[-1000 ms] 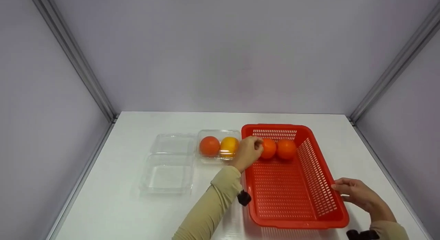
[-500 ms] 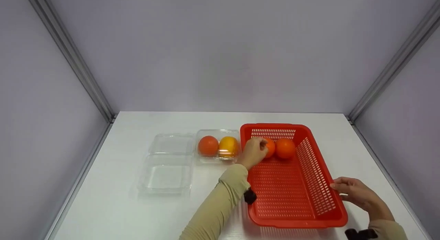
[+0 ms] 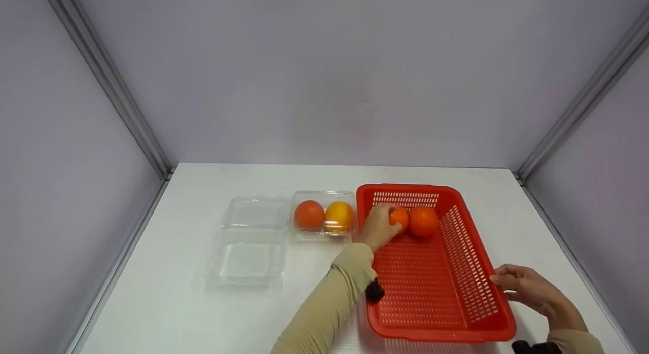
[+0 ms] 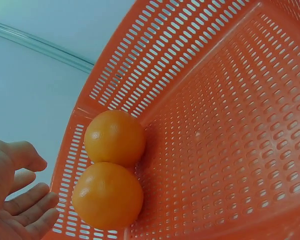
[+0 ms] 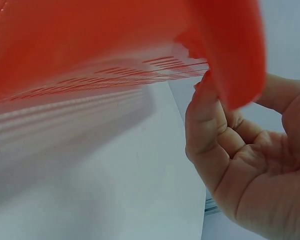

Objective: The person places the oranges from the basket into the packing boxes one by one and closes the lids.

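A red perforated plastic basket [image 3: 421, 288] contains two oranges at its far end. My left hand [image 3: 377, 228] reaches over the basket's left rim, beside the left orange [image 3: 400, 218], with thumb and fingers spread about it. The left wrist view shows a gap between the parted fingers of this left hand [image 4: 25, 200] and the oranges [image 4: 108, 196]. Touching the left orange, the other orange [image 3: 424, 222] lies to its right. My right hand [image 3: 532, 293] pinches the basket's right rim near the front corner. From below, the right wrist view shows its fingers [image 5: 205, 120] curled against the rim.
Left of the basket, a clear plastic box [image 3: 324, 195] holds a reddish-orange round fruit [image 3: 309, 215] and a yellow-orange one [image 3: 339, 214]. Farther left lies an opened clear clamshell box [image 3: 247, 262], lid folded back. Pale walls enclose the white table [image 3: 152, 293].
My left hand has moved slightly right and down into the basket, its thumb and fingers parting beside the left orange. The right hand keeps its grip on the rim.
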Available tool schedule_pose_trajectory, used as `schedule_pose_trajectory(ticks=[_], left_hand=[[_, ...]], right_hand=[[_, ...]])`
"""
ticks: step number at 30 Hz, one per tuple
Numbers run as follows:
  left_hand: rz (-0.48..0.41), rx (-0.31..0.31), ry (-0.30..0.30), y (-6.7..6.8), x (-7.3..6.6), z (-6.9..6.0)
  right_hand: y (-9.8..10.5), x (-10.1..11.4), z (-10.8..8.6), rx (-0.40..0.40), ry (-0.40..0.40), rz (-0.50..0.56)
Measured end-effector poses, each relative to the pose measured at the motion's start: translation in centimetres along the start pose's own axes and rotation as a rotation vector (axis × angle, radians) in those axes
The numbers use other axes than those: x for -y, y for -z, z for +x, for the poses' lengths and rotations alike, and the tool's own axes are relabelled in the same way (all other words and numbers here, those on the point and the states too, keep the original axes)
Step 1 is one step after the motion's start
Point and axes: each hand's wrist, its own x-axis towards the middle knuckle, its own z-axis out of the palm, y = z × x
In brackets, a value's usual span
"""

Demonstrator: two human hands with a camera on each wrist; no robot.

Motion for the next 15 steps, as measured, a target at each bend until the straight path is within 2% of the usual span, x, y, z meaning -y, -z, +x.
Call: schedule_pose_trajectory(ticks=[9,15], left_hand=[[0.072,-0.017,-0.02,-0.51,0.3,-0.2],[0.098,-0.009,-0.008,-0.9,0.22,-0.24]], right_hand=[[-0.4,-0.18,-0.56,0.048,0.001,-0.014],[-0.58,-0.07,-0.83,0.088,0.01,-0.004]])
